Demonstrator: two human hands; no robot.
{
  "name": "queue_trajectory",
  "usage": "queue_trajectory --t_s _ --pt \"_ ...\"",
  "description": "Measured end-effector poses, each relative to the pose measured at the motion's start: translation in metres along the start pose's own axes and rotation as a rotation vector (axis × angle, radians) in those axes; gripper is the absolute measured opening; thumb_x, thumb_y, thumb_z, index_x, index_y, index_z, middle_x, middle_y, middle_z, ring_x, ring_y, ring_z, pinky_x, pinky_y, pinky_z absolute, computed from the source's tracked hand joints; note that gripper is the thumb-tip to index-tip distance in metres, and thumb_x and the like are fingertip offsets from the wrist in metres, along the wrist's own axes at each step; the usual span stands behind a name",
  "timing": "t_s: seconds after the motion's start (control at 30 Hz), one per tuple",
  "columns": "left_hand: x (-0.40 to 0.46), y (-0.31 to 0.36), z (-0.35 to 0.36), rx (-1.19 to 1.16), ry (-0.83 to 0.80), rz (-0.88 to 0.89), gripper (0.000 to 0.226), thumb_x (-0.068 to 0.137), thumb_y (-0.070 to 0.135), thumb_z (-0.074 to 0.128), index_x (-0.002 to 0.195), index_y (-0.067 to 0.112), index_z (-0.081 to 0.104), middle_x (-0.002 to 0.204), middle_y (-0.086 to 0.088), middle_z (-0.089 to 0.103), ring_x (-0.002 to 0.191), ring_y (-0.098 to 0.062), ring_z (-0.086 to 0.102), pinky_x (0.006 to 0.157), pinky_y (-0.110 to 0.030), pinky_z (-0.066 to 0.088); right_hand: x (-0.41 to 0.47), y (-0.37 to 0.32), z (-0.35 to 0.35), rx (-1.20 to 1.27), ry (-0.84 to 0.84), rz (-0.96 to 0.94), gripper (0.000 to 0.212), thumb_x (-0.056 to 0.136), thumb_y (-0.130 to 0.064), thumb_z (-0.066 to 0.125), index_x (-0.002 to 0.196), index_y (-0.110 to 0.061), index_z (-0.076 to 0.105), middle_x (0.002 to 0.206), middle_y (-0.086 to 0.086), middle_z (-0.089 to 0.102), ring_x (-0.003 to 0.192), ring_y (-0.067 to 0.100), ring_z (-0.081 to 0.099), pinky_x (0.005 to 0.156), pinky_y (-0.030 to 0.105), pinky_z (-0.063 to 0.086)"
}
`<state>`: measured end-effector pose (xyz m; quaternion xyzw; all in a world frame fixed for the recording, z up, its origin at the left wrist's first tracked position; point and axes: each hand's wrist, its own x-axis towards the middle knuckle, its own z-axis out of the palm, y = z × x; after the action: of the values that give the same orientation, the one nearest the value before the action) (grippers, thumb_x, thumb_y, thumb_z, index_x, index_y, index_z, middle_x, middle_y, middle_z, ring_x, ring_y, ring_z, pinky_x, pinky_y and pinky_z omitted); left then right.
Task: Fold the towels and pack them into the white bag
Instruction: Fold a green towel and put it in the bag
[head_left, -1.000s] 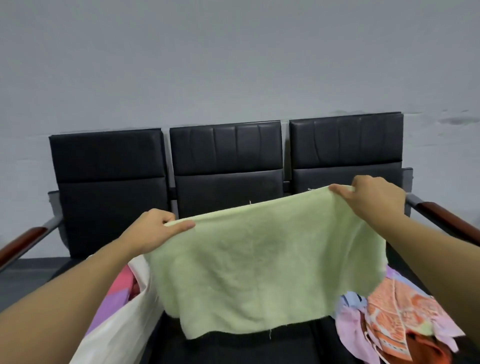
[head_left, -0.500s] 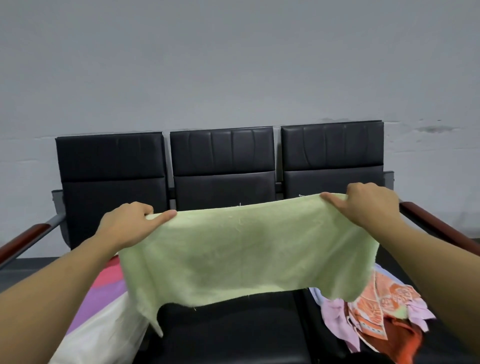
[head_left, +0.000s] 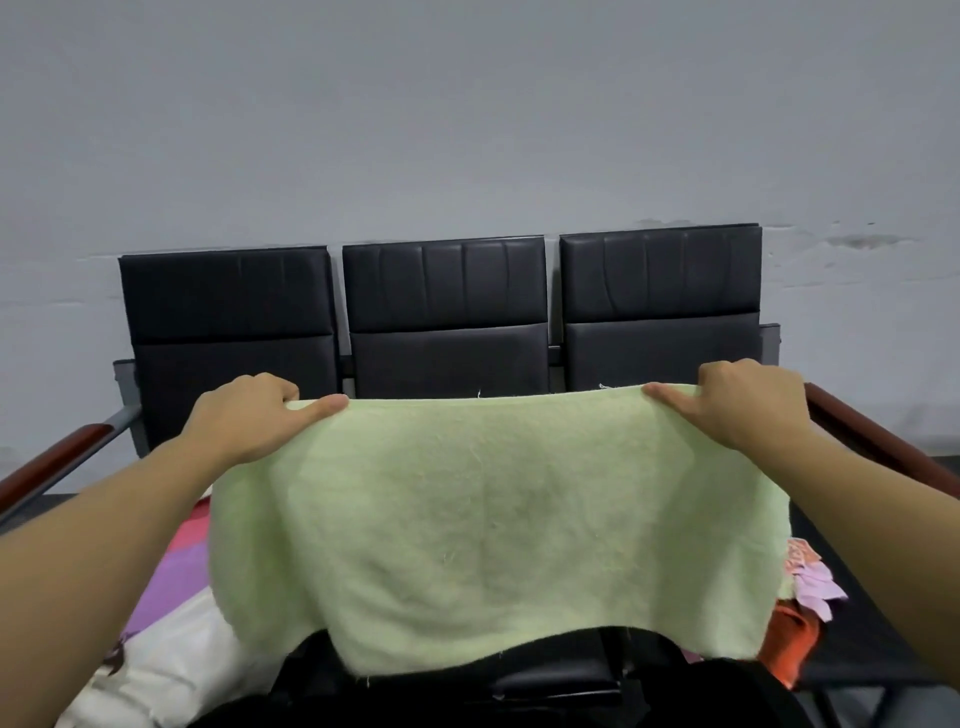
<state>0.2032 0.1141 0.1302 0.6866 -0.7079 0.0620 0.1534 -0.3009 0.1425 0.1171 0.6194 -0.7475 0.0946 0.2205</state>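
L. hand (head_left: 249, 421) grip: pinches green towel (head_left: 498, 530) at top-left corner; R. hand (head_left: 737, 405) grip: pinches top-right corner; towel spread flat betw. both, hanging over black bench (head_left: 447, 312) seats; white bag (head_left: 176, 660) lower left w/ pink-purple cloth (head_left: 171, 566); mixed towel pile (head_left: 800, 613) lower right, partly hidden.

Three black padded seats (head_left: 444, 317) against a grey wall (head_left: 467, 114)

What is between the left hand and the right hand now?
In the head view, the green towel stretches from left hand to right hand.
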Motion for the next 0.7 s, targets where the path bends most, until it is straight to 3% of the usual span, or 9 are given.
queue_trajectory --t_s 0.13,0.3,0.5,0.63,0.7 --pt "0.019 -0.002 0.051 0.021 -0.109 -0.047 0.092 0.071 0.098 0.031 0.071 0.013 0.066 0.065 0.003 0.067 0.066 -0.016 0.063 0.063 -0.031 0.047 0.013 -0.013 0.049 0.003 -0.110 -0.017 0.081 0.077 -0.094 0.017 0.070 -0.024 0.058 0.063 -0.005 0.060 0.056 0.014 0.056 0.057 0.026 0.050" --pt "0.059 -0.011 0.148 0.049 -0.276 -0.113 0.085 0.070 0.098 0.032 0.072 0.020 0.066 0.069 0.005 0.068 0.069 -0.015 0.063 0.068 -0.033 0.051 0.044 -0.039 0.143 -0.069 -0.230 -0.055 0.080 0.077 -0.094 0.017 0.072 -0.026 0.058 0.065 -0.008 0.058 0.057 0.012 0.054 0.052 0.024 0.039" --pt "0.120 -0.021 0.274 0.154 -0.399 -0.154 0.081 0.071 0.099 0.027 0.077 0.026 0.060 0.076 0.007 0.064 0.076 -0.018 0.062 0.071 -0.034 0.050 0.086 -0.076 0.279 -0.104 -0.343 -0.097 0.075 0.079 -0.092 0.027 0.089 -0.029 0.068 0.087 -0.006 0.069 0.088 0.018 0.067 0.067 0.028 0.039" --pt "0.158 -0.024 0.340 0.198 -0.435 -0.182 0.080 0.074 0.097 0.025 0.079 0.023 0.056 0.077 0.003 0.061 0.075 -0.021 0.060 0.070 -0.035 0.050 0.109 -0.089 0.352 -0.125 -0.382 -0.052 0.079 0.077 -0.092 0.026 0.084 -0.026 0.070 0.072 -0.004 0.061 0.070 0.020 0.057 0.065 0.027 0.040" --pt "0.171 -0.025 0.367 0.162 -0.455 -0.213 0.081 0.074 0.095 0.028 0.086 0.020 0.056 0.080 0.000 0.062 0.076 -0.021 0.059 0.070 -0.037 0.049 0.117 -0.091 0.379 -0.135 -0.405 -0.045 0.080 0.077 -0.091 0.026 0.087 -0.025 0.069 0.074 -0.002 0.060 0.071 0.021 0.054 0.067 0.029 0.041"
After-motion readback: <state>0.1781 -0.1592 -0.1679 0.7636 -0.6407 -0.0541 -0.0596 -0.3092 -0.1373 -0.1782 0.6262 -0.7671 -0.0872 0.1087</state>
